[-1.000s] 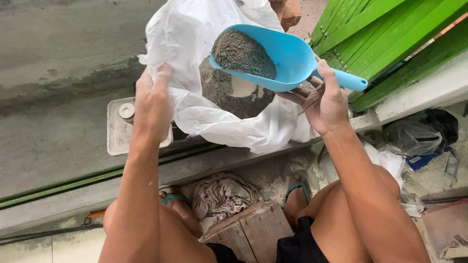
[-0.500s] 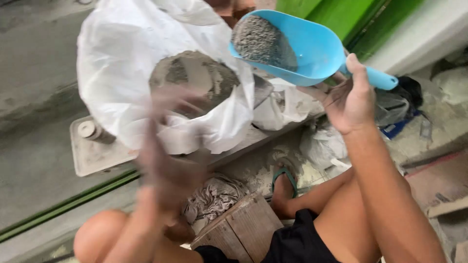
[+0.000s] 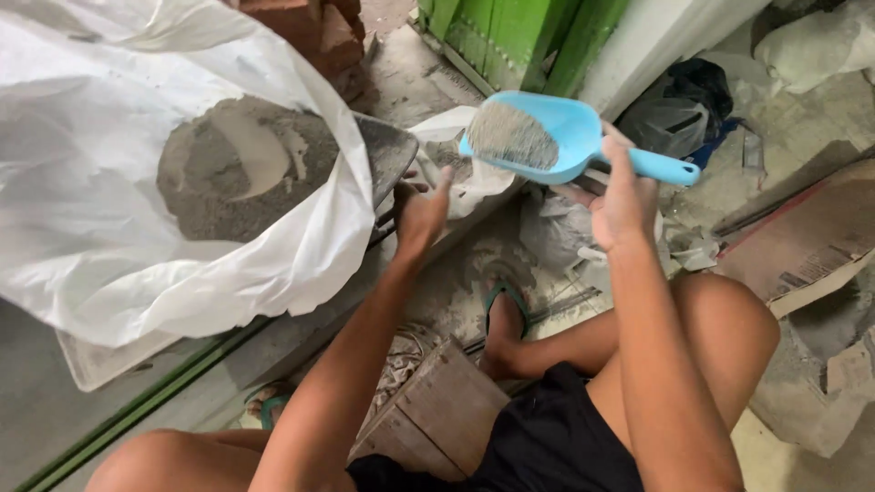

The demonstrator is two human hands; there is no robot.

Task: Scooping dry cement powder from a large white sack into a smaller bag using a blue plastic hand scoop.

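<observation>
My right hand (image 3: 618,196) grips the handle of a light blue plastic scoop (image 3: 570,137) heaped with grey powder (image 3: 510,137). The scoop hangs to the right of a big white plastic sack (image 3: 109,191), which lies open with a mound of the same grey powder (image 3: 232,173) inside. My left hand (image 3: 421,211) is raised between the sack and the scoop, fingers apart and holding nothing, just right of the sack's rim and a dark metal trowel blade (image 3: 387,155).
I sit on a low wooden block (image 3: 437,410), knees apart, one foot in a green sandal (image 3: 507,314). Red bricks (image 3: 314,36) and a green wooden door (image 3: 510,36) stand at the back. Crumpled bags (image 3: 674,114), cardboard (image 3: 802,241) and rubble lie at the right.
The scoop has moved out of the sack and to the right, full of powder. My left hand has let go of the sack's edge and come across toward the scoop.
</observation>
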